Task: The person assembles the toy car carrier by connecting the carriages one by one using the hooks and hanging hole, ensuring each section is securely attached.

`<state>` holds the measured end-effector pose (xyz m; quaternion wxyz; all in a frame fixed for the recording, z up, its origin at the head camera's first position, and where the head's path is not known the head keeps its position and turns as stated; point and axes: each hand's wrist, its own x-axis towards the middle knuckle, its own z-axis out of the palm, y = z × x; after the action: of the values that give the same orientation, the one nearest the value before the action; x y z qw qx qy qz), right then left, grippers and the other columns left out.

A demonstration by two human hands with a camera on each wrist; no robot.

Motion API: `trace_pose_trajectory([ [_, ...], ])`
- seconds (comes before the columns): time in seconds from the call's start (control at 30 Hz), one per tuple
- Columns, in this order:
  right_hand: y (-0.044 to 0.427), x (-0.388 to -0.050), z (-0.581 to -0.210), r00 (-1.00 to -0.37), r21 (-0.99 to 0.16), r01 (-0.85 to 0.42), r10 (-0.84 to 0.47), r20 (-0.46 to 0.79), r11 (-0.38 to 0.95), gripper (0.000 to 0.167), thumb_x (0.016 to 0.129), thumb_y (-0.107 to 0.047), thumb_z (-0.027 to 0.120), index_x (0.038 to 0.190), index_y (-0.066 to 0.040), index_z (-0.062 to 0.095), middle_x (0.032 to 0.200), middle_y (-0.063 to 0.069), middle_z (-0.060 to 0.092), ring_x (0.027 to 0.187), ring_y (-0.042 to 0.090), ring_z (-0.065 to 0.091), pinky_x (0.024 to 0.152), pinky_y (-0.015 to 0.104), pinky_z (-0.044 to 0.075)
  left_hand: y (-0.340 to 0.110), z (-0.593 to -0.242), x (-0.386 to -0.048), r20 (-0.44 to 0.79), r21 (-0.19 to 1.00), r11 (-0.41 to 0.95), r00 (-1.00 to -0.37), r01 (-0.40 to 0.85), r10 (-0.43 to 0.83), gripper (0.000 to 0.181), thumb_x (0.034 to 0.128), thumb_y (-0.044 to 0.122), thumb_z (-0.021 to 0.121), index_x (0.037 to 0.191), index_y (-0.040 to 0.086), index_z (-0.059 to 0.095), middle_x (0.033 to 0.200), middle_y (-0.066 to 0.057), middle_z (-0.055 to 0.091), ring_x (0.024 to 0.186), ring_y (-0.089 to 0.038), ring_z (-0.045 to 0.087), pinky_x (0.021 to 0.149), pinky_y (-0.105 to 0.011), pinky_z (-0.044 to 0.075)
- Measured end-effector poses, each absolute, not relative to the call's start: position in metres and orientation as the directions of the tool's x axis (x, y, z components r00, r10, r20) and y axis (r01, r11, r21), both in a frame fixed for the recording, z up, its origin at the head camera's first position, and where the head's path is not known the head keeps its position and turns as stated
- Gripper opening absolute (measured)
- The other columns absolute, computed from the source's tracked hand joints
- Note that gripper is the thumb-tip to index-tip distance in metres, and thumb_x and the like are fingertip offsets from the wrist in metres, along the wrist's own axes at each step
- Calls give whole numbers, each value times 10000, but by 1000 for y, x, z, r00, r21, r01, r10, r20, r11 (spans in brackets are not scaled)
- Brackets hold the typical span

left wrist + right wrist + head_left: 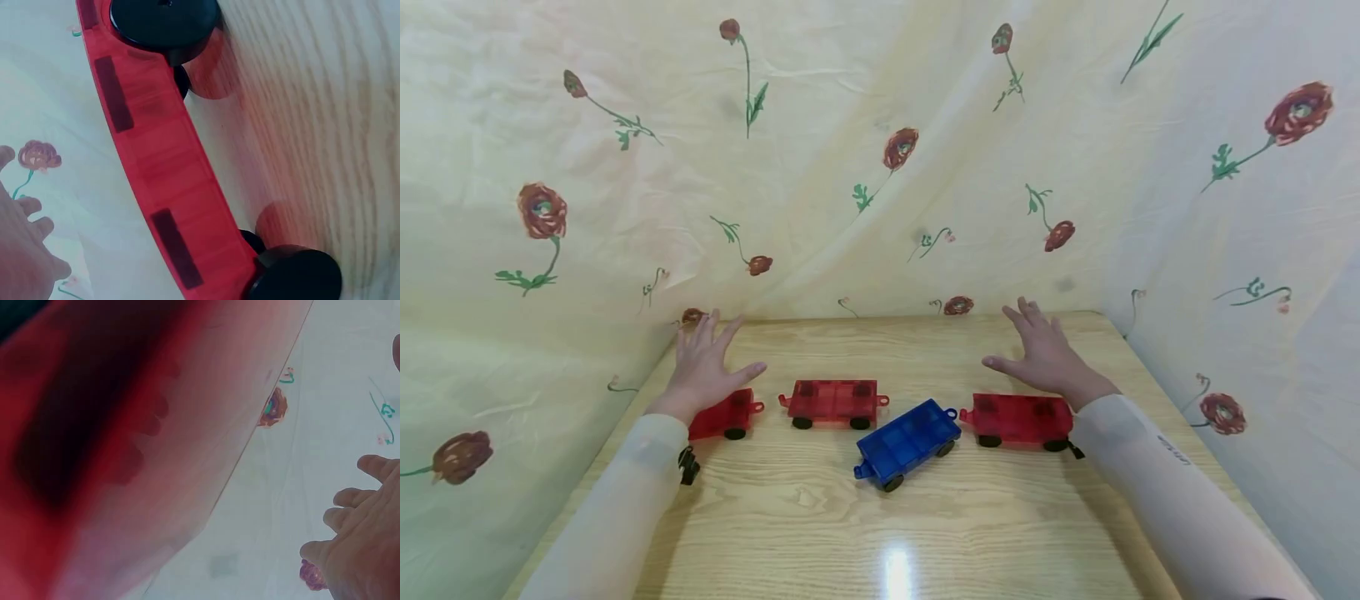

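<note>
Four toy wagons stand on the wooden table in the head view. My left hand (706,371), fingers spread, is over the far end of the leftmost red wagon (724,415), which my forearm partly hides; that wagon (165,162) fills the middle of the left wrist view. Beside it is a second red wagon (832,402), then a blue wagon (908,437) turned at an angle, its upper hook close to the right red wagon (1021,418). Beyond that one my right hand (1047,354) is spread and holds nothing. Whether the blue wagon's hook is joined I cannot tell.
The pale wooden table (790,542) has its far edge against a cream cloth (820,167) with red flowers, which also hangs at both sides. A small black object (688,465) shows beside the left sleeve, and another dark piece (1075,450) by the right sleeve.
</note>
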<state>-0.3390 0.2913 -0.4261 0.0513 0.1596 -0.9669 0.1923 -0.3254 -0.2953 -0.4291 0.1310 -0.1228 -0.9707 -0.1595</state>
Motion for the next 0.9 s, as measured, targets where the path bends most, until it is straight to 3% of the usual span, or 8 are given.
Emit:
trace_pose_trajectory([
  [0.43, 268, -336, -423, -936, -373, -349, -339, 93, 860, 1172, 866, -730, 710, 1675, -62, 186, 1732, 234, 44, 1577, 477, 8, 1212, 702, 15, -304, -439, -312, 255, 328, 905, -948, 269, 189, 1013, 916, 677, 685, 1683, 193, 236, 1698, -278, 102, 1512, -582, 121, 1176, -749, -60],
  [0.67, 252, -337, -427, -927, -379, -368, -367, 77, 849, 1196, 828, -779, 705, 1674, -91, 213, 1741, 192, 53, 1555, 521, 86, 1180, 743, 118, -306, -441, -304, 258, 366, 888, -947, 279, 191, 964, 915, 609, 735, 1660, 168, 310, 1695, -272, 138, 1529, -539, 133, 1186, -743, -27],
  [0.9, 232, -337, -428, -915, -424, -387, -399, 64, 819, 1147, 851, -734, 725, 1678, -122, 218, 1728, 199, 121, 1543, 510, 166, 1172, 725, 217, -309, -443, -295, 229, 390, 876, -951, 284, 207, 965, 914, 569, 765, 1654, 143, 316, 1680, -300, 171, 1514, -559, 163, 1172, -769, 2],
])
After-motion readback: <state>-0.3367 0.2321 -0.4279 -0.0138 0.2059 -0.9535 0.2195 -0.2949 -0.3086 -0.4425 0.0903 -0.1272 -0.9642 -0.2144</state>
